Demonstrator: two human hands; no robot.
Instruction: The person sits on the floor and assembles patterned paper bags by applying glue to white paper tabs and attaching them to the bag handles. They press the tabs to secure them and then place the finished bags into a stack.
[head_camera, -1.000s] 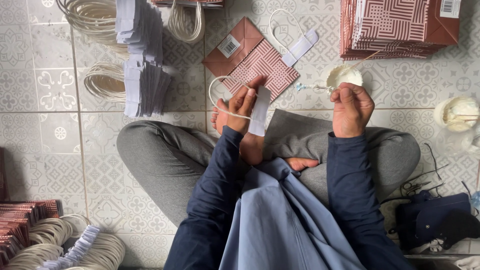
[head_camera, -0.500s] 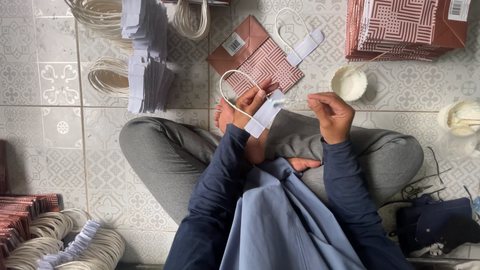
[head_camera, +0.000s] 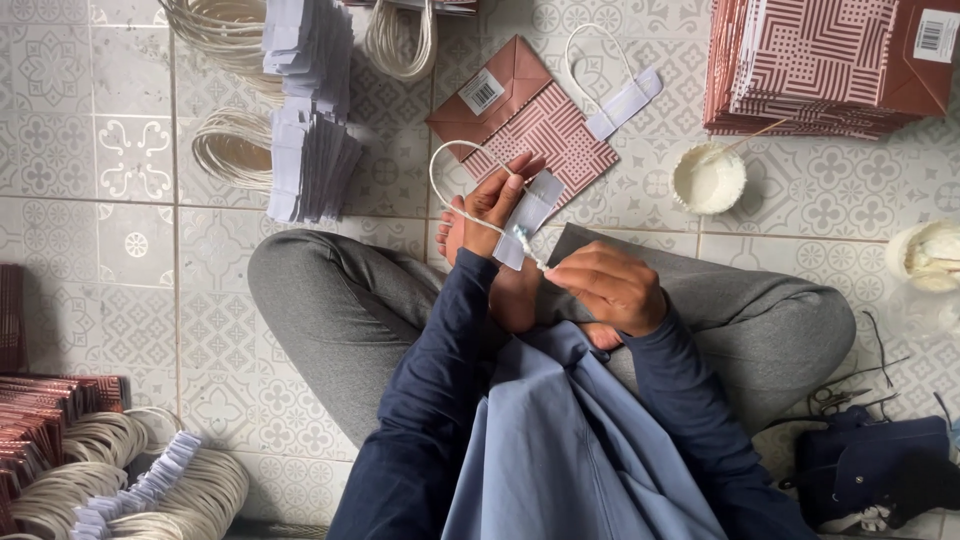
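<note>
My left hand (head_camera: 492, 205) holds a white paper strip with a white cord loop handle (head_camera: 522, 215) in front of me, over my crossed legs. My right hand (head_camera: 610, 285) grips a thin stick (head_camera: 530, 250) whose tip touches the strip, leaving a pale blob of glue. A flat red patterned paper bag (head_camera: 545, 130) lies on the tiled floor just beyond my hands, with another white cord handle (head_camera: 620, 95) resting on it. A small white glue cup (head_camera: 708, 178) stands to the right of the bag.
A stack of red patterned bags (head_camera: 820, 60) lies at the top right. Piles of white strips (head_camera: 310, 120) and coils of white cord (head_camera: 225, 145) sit at the top left. More handles and bags (head_camera: 110, 470) lie at the bottom left. A dark pouch (head_camera: 880, 470) is at the bottom right.
My right hand came back from the glue cup with the stick and now touches it to the strip. My left hand stayed holding the handle strip.
</note>
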